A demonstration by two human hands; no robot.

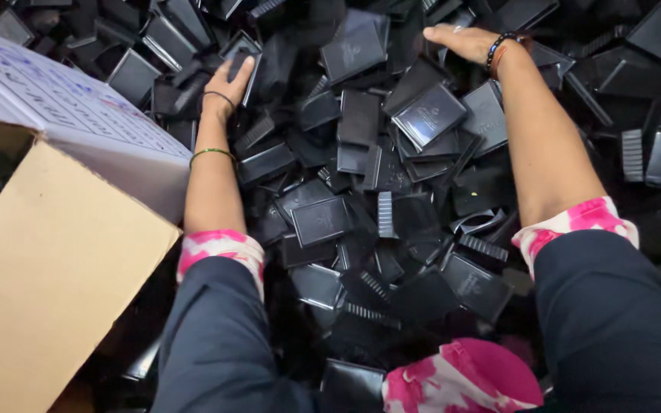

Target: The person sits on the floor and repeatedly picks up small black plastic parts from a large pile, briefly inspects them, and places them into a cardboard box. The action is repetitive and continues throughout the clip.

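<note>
A small black plastic case (240, 55) sits at the upper left of a deep heap of black plastic cases (392, 229), pinned under the left hand (227, 86), whose fingers lie together and curl over its near edge, thumb pressed along its right side. Across the heap, at the top centre, the right hand (464, 40) rests flat on the pile, palm down, fingers straight and close together, pointing left; whether it grips anything beneath is hard to tell from this angle. Between the two forearms lie flat square cases with a faint emblem, one glossy square case (430, 115) tilted just below the right hand, and ribbed pieces (385, 214) standing on edge among them. The left wrist carries a thin dark band and a green bangle (212, 153); the right wrist wears a dark beaded bracelet (501, 47). Dark sleeves with pink-and-white cuffs (219, 248) cover both arms. At the left edge, an open cardboard box (47, 268) leans against the heap, its white flap (70, 115) touching the cases
</note>
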